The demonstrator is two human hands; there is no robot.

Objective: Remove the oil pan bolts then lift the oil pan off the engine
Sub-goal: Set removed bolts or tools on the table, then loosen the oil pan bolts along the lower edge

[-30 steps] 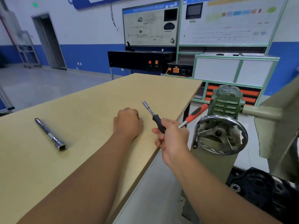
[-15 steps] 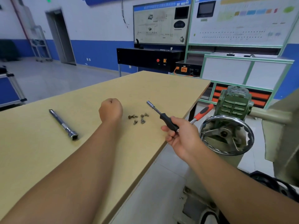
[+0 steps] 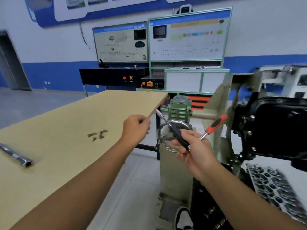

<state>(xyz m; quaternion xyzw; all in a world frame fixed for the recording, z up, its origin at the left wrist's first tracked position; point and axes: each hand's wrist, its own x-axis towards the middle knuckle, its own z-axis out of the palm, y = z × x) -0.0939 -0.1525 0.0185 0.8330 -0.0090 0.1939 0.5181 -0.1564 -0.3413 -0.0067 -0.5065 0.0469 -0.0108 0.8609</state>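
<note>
- One oil pan [image 3: 280, 125], black, sits on the engine at the right edge of the view, tilted toward the camera; several bolt heads show along its left flange.
- One small heap of loose bolts [image 3: 97, 134] lies on the tabletop, about four or five, too blurred to count surely.
- Two hands are in view. The left hand [image 3: 136, 127] is over the table's near edge with its fingers curled in; I cannot tell whether it holds anything.
- The right hand [image 3: 194, 151] grips two tools at once: a black-handled nut driver [image 3: 172, 130] pointing up and left, and a ratchet with a red-and-black handle [image 3: 214, 125] pointing up and right.
- One steel extension bar [image 3: 15, 156] lies on the wooden table [image 3: 58, 155] at far left, well apart from the bolts.
- One silver handwheel [image 3: 167, 130] and a green gearbox [image 3: 180, 107] on the engine stand sit between the table and the oil pan, partly hidden behind the right hand.
- One perforated metal part [image 3: 274, 185] lies below the pan.
- Two display boards [image 3: 187, 35] stand against the far wall.
</note>
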